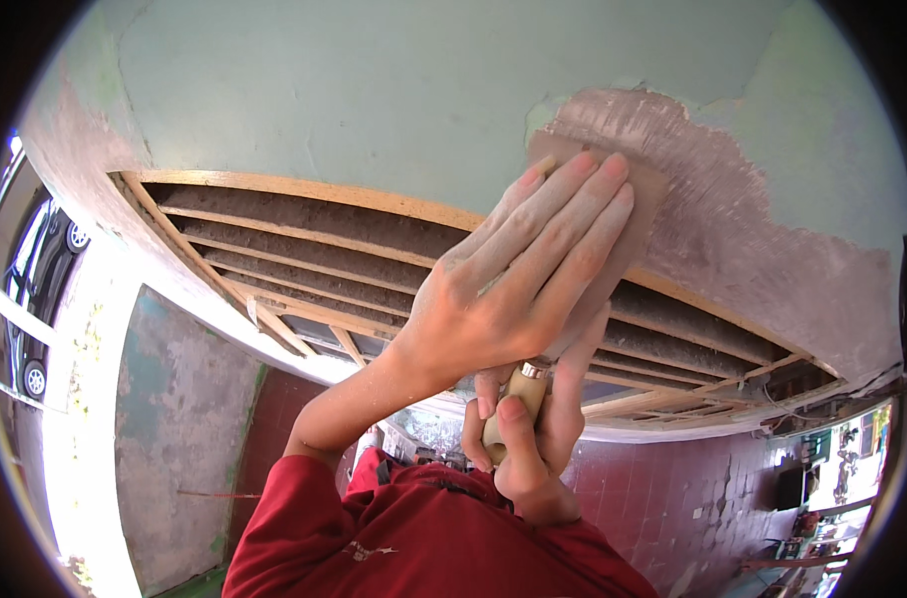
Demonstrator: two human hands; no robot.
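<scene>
A scraper (648,204) with a broad, dusty blade and a pale wooden handle lies with its blade against the wall. My right hand (548,444) is wrapped around the handle below the metal collar. My left hand (523,264) lies over the blade with its fingers stretched out flat, pressing it to the wall near its tip. The blade rests over a patch of rough pinkish-grey plaster (707,174), bordered by green paint with a ragged edge. Part of the blade and collar is hidden behind my left hand.
Below the patch, a wooden slatted vent (304,229) with dusty gaps runs across the wall. Green painted wall (374,90) spreads above. Red floor tiles (662,488) lie below. Cars (40,299) stand outside at left; assorted items (812,498) are at lower right.
</scene>
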